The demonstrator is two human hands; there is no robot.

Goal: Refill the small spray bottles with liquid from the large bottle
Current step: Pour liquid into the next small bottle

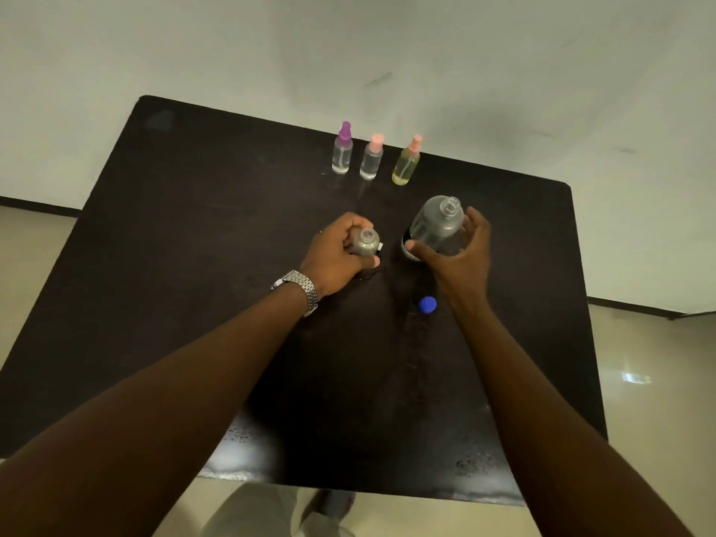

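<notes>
- Two bottles sit uncapped: your left hand wraps the small spray bottle, steadying it just left of the large bottle.
- Your right hand spreads around the large bottle, poised to lift and pour.

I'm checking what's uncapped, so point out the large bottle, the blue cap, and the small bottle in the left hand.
large bottle [437, 223]: head view, clear shoulder below the open neck.
blue cap [427, 304]: head view, top of cap.
small open bottle [366, 242]: head view, shoulder near its open neck.
</notes>
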